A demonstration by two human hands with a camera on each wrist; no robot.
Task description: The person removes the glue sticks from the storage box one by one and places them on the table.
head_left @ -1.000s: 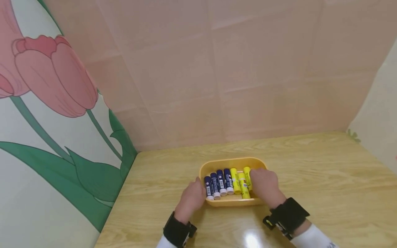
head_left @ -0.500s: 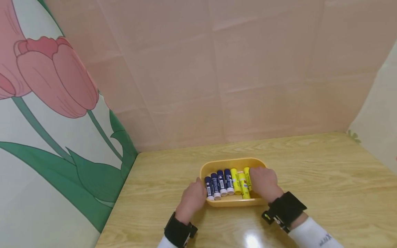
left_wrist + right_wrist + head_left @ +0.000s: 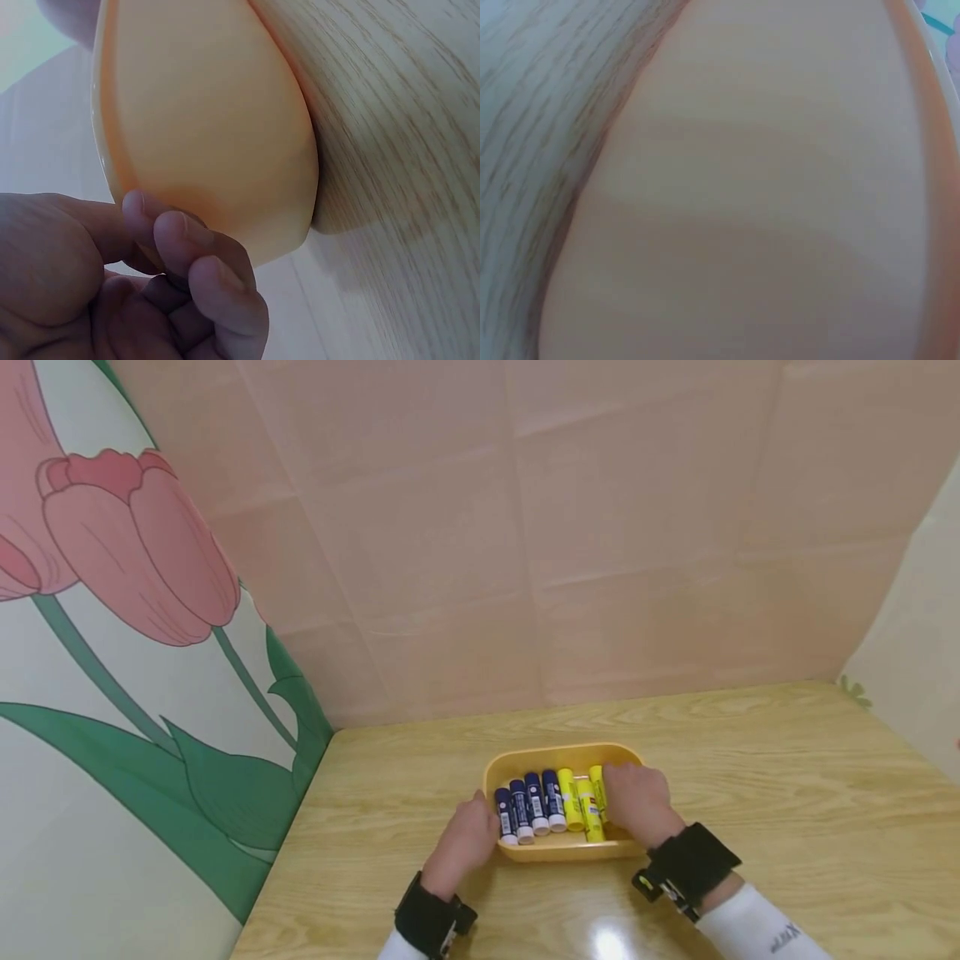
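Note:
A yellow plastic basket sits on the table with a row of glue sticks inside. At its left lie several navy glue sticks with white ends; three yellow glue sticks lie to their right. My left hand holds the left end of the basket. In the left wrist view its thumb and fingers pinch the rim beside the smooth outer wall. My right hand reaches over the right end, beside the last yellow stick. Its fingertips are hidden, so I cannot tell what they hold.
The wooden table runs back to a pinkish covering behind it. A panel with painted tulips borders the left side; a pale wall stands at the right. Only basket wall and wood fill the right wrist view.
The right wrist and forearm have shifted slightly left and up. Both hands stay at the two ends of the basket, and the glue sticks lie as before.

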